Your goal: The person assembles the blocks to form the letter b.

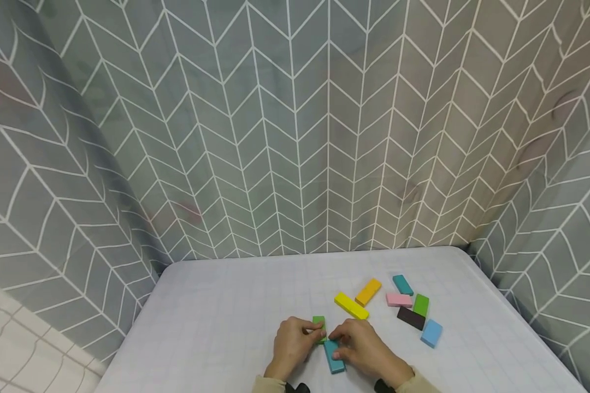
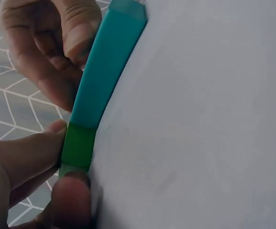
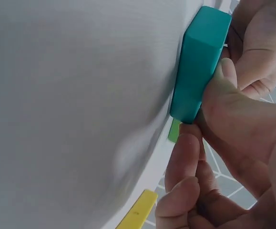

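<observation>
Near the front of the white table, my left hand [image 1: 293, 344] pinches a green block [image 1: 319, 321] between thumb and fingers. To its right, my right hand [image 1: 366, 345] grips a teal block [image 1: 334, 359], thumb on its side and a fingertip at its far end. The two blocks meet end to end in the left wrist view, where the teal block [image 2: 107, 64] continues from the green one [image 2: 78, 145]. Seen from the right wrist, the teal block [image 3: 199, 62] covers most of the green block [image 3: 174, 130].
Beyond my hands lie a yellow block [image 1: 351, 305] and an orange block [image 1: 368, 292]. Farther right are a second teal block [image 1: 403, 285], a pink block [image 1: 399, 300], another green block [image 1: 421, 304], a black block [image 1: 411, 318] and a light blue block [image 1: 431, 333]. A patterned curtain [image 1: 314, 136] borders the table [image 1: 201, 322].
</observation>
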Action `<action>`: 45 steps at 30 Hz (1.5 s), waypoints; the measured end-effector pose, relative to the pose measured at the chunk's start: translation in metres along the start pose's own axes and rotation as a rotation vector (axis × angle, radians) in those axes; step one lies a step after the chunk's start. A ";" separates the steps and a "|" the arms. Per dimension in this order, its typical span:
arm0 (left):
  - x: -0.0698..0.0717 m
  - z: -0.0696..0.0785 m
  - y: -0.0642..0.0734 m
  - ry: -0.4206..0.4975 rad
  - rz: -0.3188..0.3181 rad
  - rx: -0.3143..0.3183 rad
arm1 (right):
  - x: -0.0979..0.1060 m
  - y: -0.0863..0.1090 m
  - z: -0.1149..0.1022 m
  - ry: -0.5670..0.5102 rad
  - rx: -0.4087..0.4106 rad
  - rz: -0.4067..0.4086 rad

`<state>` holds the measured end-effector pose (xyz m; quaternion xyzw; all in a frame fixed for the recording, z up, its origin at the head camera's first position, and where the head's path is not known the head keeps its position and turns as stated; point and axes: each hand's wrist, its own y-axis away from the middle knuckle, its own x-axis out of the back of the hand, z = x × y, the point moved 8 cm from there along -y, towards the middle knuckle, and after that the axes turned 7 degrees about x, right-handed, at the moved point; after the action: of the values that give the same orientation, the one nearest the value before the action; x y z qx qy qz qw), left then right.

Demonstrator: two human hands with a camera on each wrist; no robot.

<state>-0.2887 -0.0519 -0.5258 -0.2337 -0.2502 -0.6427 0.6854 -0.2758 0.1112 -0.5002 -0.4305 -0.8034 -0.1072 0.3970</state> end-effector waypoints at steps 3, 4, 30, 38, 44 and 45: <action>-0.001 -0.001 -0.001 0.018 -0.030 -0.011 | -0.003 -0.005 0.002 -0.025 -0.022 0.003; -0.002 -0.001 -0.001 0.026 -0.044 -0.020 | -0.004 -0.007 0.002 -0.036 -0.028 0.002; -0.013 -0.004 -0.004 0.199 -0.350 -0.044 | -0.005 -0.010 0.012 -0.119 -0.139 0.023; -0.012 -0.001 -0.001 0.179 -0.328 -0.102 | -0.007 -0.010 0.012 -0.112 -0.117 0.025; -0.012 0.003 -0.001 0.153 -0.305 -0.133 | -0.009 -0.009 0.012 -0.112 -0.092 0.025; -0.012 0.003 -0.001 0.153 -0.298 -0.138 | -0.009 -0.009 0.012 -0.112 -0.090 0.024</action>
<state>-0.2905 -0.0406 -0.5312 -0.1908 -0.1844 -0.7688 0.5818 -0.2869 0.1067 -0.5132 -0.4630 -0.8136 -0.1143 0.3327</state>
